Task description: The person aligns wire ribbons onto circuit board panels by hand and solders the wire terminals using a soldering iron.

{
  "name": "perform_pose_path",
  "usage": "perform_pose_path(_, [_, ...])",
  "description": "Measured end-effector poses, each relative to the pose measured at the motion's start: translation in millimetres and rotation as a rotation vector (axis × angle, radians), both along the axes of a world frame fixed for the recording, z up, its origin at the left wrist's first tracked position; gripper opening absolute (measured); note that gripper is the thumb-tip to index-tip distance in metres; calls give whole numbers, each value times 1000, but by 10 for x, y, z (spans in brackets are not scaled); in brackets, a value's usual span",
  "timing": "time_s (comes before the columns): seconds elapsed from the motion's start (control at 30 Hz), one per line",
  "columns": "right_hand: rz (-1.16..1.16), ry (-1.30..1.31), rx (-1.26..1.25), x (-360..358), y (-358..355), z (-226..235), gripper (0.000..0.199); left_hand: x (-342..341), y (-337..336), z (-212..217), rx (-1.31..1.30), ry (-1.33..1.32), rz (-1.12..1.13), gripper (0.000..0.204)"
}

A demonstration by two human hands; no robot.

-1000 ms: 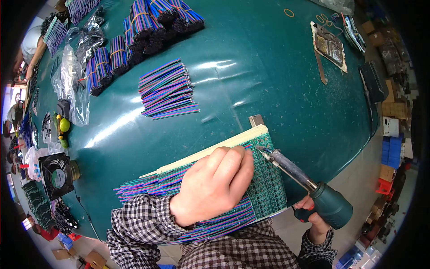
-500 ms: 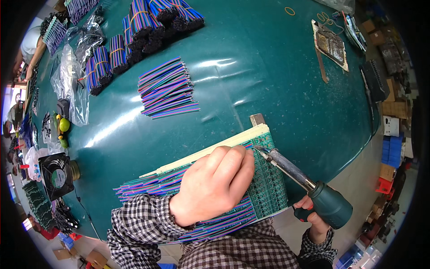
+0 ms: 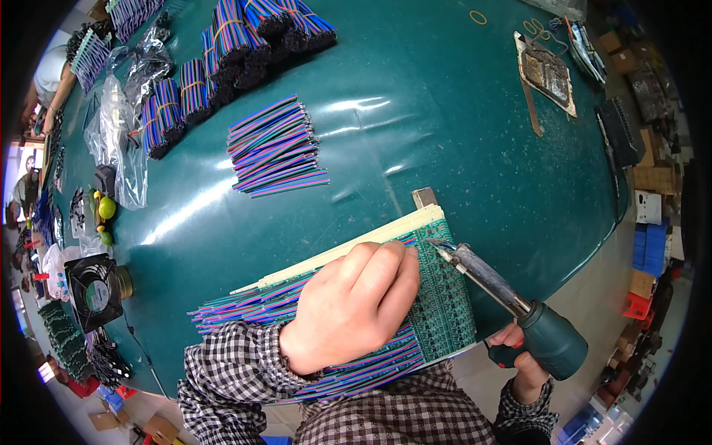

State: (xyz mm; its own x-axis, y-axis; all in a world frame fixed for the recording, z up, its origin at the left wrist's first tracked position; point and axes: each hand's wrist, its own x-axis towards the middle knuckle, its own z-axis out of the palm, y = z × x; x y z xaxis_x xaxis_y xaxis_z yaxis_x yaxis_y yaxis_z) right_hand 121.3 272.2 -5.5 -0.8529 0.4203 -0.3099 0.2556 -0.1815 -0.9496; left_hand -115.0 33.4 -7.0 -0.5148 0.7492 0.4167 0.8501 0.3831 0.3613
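Note:
In front of me lies a green circuit-board panel dense with small components. Rows of multi-coloured ribbon wires run leftward from it. My left hand is closed over the panel's far part, its fingers pinched round a ribbon wire whose end shows by the fingertips. The finger pads themselves are hidden. My right hand grips a gun-shaped soldering iron with a dark green body. Its metal tip slants left over the panel's far edge, slightly apart from my left fingers; whether it touches the board I cannot tell.
A pale strip borders the panel's far side. Beyond lie a loose pile of cut wires and banded wire bundles. A small black fan stands left; a solder-stained tray lies far right.
The soldering iron has shifted slightly right, its tip drawing a little away from my left fingertips. My left hand stays nearly in place.

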Motion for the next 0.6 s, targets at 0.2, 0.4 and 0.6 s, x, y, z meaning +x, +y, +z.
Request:
perform_pose_path(0.2, [-51,-49,-96,-168,-104,134,80,18,9,-16,-10,7,1,35])
perform_pose_path(0.4, [-45,-22,-105,-45,-66,-11,81,12,15,-4,-10,-1,-4,35])
perform_pose_path(0.6, [-27,-38,-88,-101,-76,5,76,10,11,-1,-13,7,0,35])
